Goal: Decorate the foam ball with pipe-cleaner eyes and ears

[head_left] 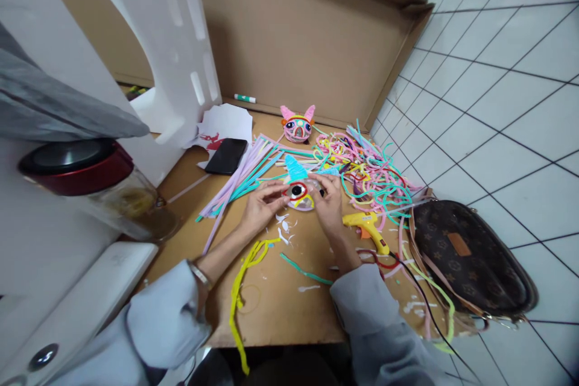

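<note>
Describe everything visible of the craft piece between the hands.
The craft piece is small and fuzzy, seemingly coiled pipe cleaners: a black centre ringed white and red like an eye, a cyan cone on top, yellow below. The left hand and right hand pinch its sides, low over the cardboard sheet.
</note>
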The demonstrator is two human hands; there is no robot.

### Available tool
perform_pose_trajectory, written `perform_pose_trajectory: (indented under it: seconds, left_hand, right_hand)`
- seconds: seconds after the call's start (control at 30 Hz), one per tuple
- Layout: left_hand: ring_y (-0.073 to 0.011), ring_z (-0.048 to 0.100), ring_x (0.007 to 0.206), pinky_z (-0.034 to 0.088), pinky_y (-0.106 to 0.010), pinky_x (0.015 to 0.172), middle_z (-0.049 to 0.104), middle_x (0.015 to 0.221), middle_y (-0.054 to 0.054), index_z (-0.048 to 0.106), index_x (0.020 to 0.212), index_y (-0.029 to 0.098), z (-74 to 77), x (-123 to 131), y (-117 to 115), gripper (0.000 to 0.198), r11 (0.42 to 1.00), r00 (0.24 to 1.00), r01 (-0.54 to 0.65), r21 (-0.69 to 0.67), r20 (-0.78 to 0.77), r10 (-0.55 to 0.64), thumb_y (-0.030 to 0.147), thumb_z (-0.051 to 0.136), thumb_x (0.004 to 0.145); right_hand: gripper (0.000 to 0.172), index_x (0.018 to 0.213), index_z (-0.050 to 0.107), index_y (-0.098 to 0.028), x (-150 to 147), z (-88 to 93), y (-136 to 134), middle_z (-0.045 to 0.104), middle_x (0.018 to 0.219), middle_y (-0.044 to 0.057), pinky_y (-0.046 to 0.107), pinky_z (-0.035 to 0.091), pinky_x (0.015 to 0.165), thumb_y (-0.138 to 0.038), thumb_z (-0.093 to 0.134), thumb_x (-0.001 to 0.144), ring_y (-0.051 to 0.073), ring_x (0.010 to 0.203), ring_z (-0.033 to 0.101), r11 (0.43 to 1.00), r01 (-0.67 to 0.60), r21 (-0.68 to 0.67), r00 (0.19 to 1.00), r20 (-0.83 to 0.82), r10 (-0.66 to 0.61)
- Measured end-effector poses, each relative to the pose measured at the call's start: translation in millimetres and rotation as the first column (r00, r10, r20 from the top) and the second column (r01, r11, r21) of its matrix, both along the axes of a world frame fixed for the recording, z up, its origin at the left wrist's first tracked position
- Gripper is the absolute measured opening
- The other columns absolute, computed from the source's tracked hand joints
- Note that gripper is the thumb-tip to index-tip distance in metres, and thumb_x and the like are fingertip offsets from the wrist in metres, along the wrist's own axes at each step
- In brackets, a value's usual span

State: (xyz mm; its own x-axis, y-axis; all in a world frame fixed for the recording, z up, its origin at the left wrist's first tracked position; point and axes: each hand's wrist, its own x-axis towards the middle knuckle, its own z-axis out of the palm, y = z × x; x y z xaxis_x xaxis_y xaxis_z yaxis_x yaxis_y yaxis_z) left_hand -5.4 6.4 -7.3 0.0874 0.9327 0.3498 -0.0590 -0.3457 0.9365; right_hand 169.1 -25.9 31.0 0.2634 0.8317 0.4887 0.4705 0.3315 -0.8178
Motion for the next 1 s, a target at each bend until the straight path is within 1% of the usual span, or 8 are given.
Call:
perform_pose_trajectory:
  seconds: [0.13,0.27,0.37,0.47,0.57,0.73,0.9,1.0]
  left_hand:
    - [-0.031,0.066,0.113,0.053,-0.046,0.1,0.075,0.111,-0.013,0.083,0.088,0.023,-2.8,-1,3,0.036,0.999,0.999,-0.003,-0.04,0.036,0.004,0.048,0.089,0.063]
    - [-0.0301,0.068,0.108,0.053,-0.046,0.1,0.076,0.113,-0.013,0.083,0.092,0.02,-3.6,-3,6,0.042,0.995,0.997,0.024,-0.093,0.071,-0.018,0.047,0.091,0.061]
    - [-0.0287,0.069,0.104,0.052,-0.046,0.1,0.077,0.11,-0.013,0.082,0.094,0.018,-2.8,-6,8,0.045,0.993,0.996,0.047,-0.111,0.078,-0.039,0.045,0.092,0.059]
    - [-0.0285,0.07,0.104,0.051,-0.046,0.101,0.078,0.109,-0.012,0.081,0.093,0.018,-2.7,-7,9,0.048,0.989,0.994,0.059,-0.134,0.095,-0.046,0.046,0.093,0.057]
    - [-0.0291,0.07,0.104,0.05,-0.047,0.102,0.078,0.107,-0.012,0.081,0.094,0.017,-3.4,-8,9,0.048,0.987,0.994,0.048,-0.155,0.108,-0.031,0.044,0.094,0.056]
    - [-0.0294,0.07,0.106,0.049,-0.047,0.105,0.078,0.108,-0.012,0.081,0.095,0.017,-2.4,-8,8,0.047,0.984,0.993,0.047,-0.171,0.115,-0.028,0.042,0.094,0.057]
    - [-0.0302,0.071,0.105,0.052,-0.047,0.1,0.079,0.11,-0.013,0.081,0.094,0.017,0.9,-6,6,0.047,0.983,0.994,0.045,-0.178,0.108,-0.026,0.045,0.093,0.058]
    - [-0.0295,0.072,0.101,0.056,-0.046,0.095,0.079,0.109,-0.012,0.081,0.09,0.019,2.5,-4,4,0.045,0.988,0.994,0.033,-0.152,0.103,-0.017,0.047,0.092,0.057]
  right_hand:
    - [0.03,0.107,0.074,-0.022,3,2.7,1,0.063,0.112,0.009,0.04,0.051,0.098,-0.038,0.056,0.089,0.022,0.107,0.06,1.0,-0.019,-0.02,0.997,-0.078,0.017]
    - [0.034,0.107,0.072,-0.022,7,3.6,3,0.066,0.112,0.008,0.04,0.051,0.097,-0.044,0.053,0.089,0.022,0.105,0.061,0.998,-0.028,-0.059,0.976,-0.219,0.015]
    - [0.031,0.1,0.068,-0.021,8,0.3,7,0.064,0.107,0.007,0.039,0.053,0.091,-0.041,0.058,0.079,0.021,0.097,0.062,0.994,-0.079,-0.076,0.943,-0.328,0.05]
    - [0.026,0.09,0.063,-0.021,7,-3.2,11,0.059,0.1,0.005,0.039,0.053,0.092,-0.033,0.062,0.066,0.02,0.092,0.062,0.989,-0.134,-0.055,0.925,-0.365,0.105]
    - [0.02,0.081,0.06,-0.022,6,-2.8,11,0.055,0.099,0.005,0.039,0.052,0.092,-0.028,0.062,0.062,0.021,0.095,0.06,0.991,-0.134,-0.012,0.949,-0.29,0.125]
    - [0.009,0.074,0.061,-0.022,6,3.9,5,0.056,0.099,0.006,0.042,0.048,0.099,-0.024,0.066,0.066,0.025,0.109,0.057,0.994,-0.108,-0.02,0.993,-0.054,0.107]
    - [0.007,0.073,0.063,-0.022,1,6.4,0,0.053,0.106,0.008,0.042,0.048,0.1,-0.024,0.069,0.07,0.026,0.112,0.056,0.995,-0.09,-0.045,0.993,0.07,0.093]
    - [0.011,0.073,0.062,-0.022,-3,6.1,-1,0.053,0.107,0.008,0.041,0.049,0.098,-0.025,0.072,0.069,0.026,0.112,0.057,0.997,-0.071,-0.034,0.989,0.128,0.074]
